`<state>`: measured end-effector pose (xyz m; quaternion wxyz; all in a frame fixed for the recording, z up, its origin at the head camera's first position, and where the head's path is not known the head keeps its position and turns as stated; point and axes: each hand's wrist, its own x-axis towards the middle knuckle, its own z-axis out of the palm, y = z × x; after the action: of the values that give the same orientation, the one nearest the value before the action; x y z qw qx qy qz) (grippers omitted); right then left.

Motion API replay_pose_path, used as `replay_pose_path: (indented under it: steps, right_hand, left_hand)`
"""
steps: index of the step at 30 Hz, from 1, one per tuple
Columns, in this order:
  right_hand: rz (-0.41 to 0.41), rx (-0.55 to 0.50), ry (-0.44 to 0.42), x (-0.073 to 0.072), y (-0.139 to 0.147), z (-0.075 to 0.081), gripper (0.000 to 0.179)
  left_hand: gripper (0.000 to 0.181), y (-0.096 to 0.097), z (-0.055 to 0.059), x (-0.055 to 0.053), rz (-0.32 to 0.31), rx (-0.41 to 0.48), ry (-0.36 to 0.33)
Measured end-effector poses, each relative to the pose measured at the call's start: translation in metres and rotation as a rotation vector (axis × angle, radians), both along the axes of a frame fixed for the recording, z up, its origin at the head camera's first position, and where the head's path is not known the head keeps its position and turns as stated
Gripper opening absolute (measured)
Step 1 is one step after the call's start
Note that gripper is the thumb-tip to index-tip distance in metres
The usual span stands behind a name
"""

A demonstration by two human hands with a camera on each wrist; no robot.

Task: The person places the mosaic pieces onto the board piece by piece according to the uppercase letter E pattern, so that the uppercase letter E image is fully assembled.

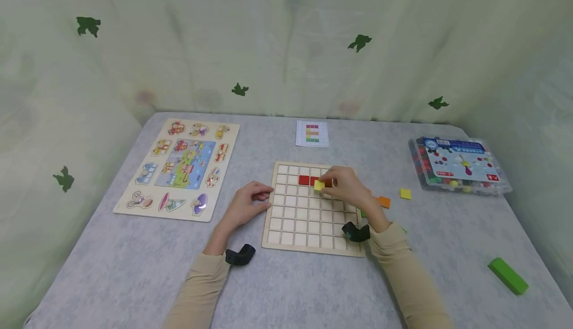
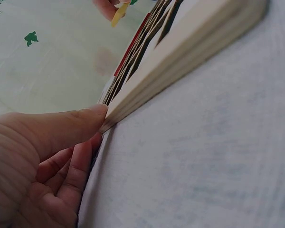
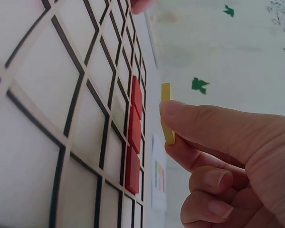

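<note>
1. Pale wooden grid board point(image 1: 313, 252), flat, square-celled and stiff-looking, lies on mottled grey cloth point(image 1: 134, 279)
2. Left hand point(image 1: 245, 203) touches the board's left edge with its thumb tip, fingers loosely bent, not gripping
3. Right hand point(image 1: 346, 184) pinches a thin, square yellow tile point(image 1: 319, 185) between thumb and finger, above the board and clear of it
4. That tile should be light, rigid and perhaps slippery, best held by opposite edges
5. Smooth red tiles point(image 1: 304, 180) sit in a row of cells
6. Farthest, a thin printed card point(image 1: 312, 144)
</note>
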<state>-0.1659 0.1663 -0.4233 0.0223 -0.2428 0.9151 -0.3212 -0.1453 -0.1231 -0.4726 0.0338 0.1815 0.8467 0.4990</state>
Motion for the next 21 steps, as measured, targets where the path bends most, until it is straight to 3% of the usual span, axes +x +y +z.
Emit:
replay_pose_path:
  steps: [21]
  right_hand:
    - [0.05, 0.132, -0.04, -0.008, -0.029, -0.009, 0.021]
  left_hand:
    - [0.033, 0.002, 0.004, 0.002, 0.008, 0.007, -0.028]
